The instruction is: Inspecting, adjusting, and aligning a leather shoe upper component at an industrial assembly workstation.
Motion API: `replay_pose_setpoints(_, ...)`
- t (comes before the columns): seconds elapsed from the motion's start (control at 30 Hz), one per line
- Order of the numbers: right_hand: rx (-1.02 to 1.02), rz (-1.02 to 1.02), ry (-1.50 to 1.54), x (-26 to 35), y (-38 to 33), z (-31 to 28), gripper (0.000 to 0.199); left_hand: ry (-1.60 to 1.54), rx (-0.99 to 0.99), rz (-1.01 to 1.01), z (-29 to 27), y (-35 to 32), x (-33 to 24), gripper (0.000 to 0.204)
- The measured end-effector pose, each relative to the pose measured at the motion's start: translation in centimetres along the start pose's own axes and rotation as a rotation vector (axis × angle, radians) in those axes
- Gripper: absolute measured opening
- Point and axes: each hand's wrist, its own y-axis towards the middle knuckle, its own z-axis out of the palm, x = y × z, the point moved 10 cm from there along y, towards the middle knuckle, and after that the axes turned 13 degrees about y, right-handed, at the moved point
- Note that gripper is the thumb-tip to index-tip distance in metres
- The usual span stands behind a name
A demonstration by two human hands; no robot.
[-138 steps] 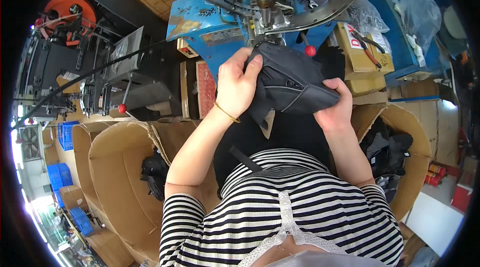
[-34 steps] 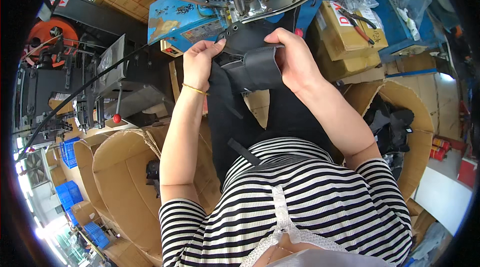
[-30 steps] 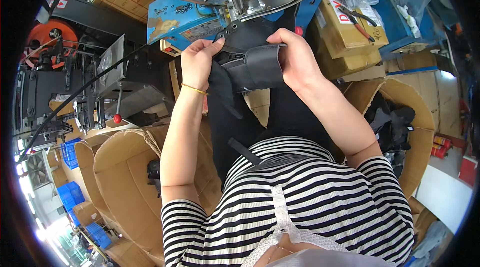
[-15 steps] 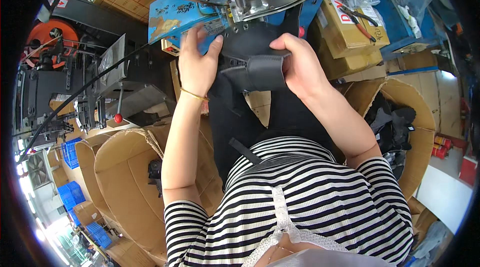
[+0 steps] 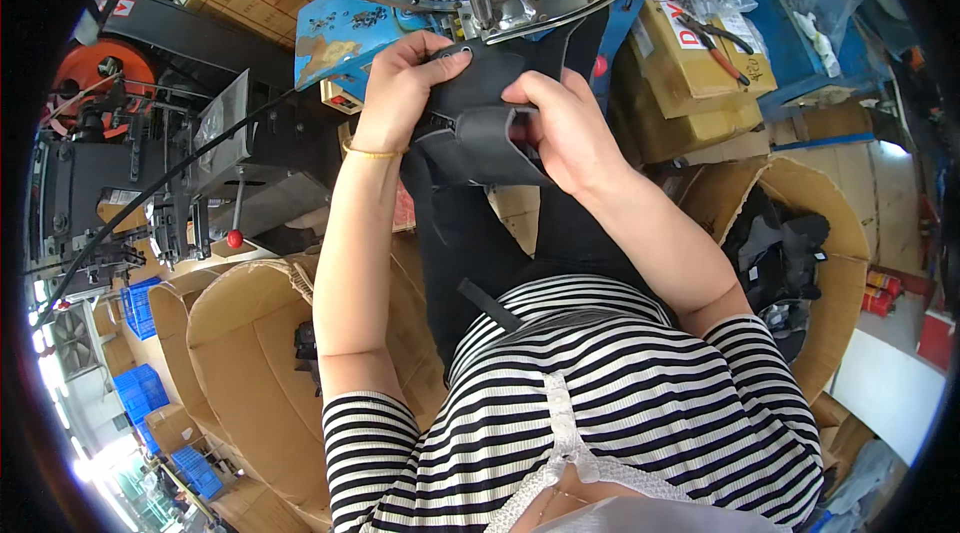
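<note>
A black leather-like boot upper [image 5: 478,145] hangs between my two hands, just on my side of the machine head [image 5: 482,3]. It has a short zipper and small metal eyelets near its far edge. My left hand [image 5: 400,83] pinches that far edge beside the eyelets, thumb on top. At the right, my right hand [image 5: 568,128] grips the upper, its thumb on the upper face and the other fingers partly hidden inside the fold. Part of the far edge lies close to the curved metal guard [image 5: 570,18]; whether they touch I cannot tell.
Pliers [image 5: 722,51] lie on a cardboard box [image 5: 700,83] at the far right. A large carton [image 5: 845,283] at my right holds black pieces; another carton [image 5: 240,333] stands at my left. Machinery with a red-knobbed lever [image 5: 236,236] fills the left side.
My left hand has closed onto the upper's far edge, where it was blurred and spread before. My right hand has shifted slightly left, and the upper has turned and moved left with it.
</note>
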Motion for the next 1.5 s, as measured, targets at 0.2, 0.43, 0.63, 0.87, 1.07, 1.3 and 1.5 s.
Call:
replay_pose_setpoints(0.2, 0.016, 0.084, 0.052, -1.1, 1.3, -1.5, 0.009, 0.135, -0.009, -0.161, 0.2, 1.0, 1.0, 0.012)
replay_pose_setpoints(0.43, 0.064, 0.102, 0.033, -0.7, 0.9, -0.7, 0.009, 0.104, -0.012, -0.204, 0.2, 0.8, 1.7, 0.013)
replay_pose_setpoints(0.63, -0.008, 0.078, 0.028, -0.9, 0.7, -1.3, 0.012, 0.069, 0.056, -0.191, 0.5, 0.6, 1.8, 0.013)
replay_pose_setpoints(0.87, 0.095, -0.001, -0.053, -1.1, -2.2, 0.4, 0.019, 0.313, 0.095, -0.031, 1.7, -1.7, -1.0, 0.013)
replay_pose_setpoints(1.07, 0.119, -0.059, -0.082, -1.5, -0.9, 2.2, 0.018, 0.031, 0.051, -0.060, 0.3, 0.0, -0.3, 0.008)
replay_pose_setpoints(1.3, 0.088, -0.069, 0.032, -2.1, 0.0, 2.5, 0.018, 0.127, 0.116, -0.174, -0.3, 2.2, 1.5, 0.011)
replay_pose_setpoints(1.5, -0.015, -0.001, 0.067, -2.0, -0.4, 0.9, 0.017, 0.334, 0.086, -0.234, 0.3, 1.0, -0.5, 0.032)
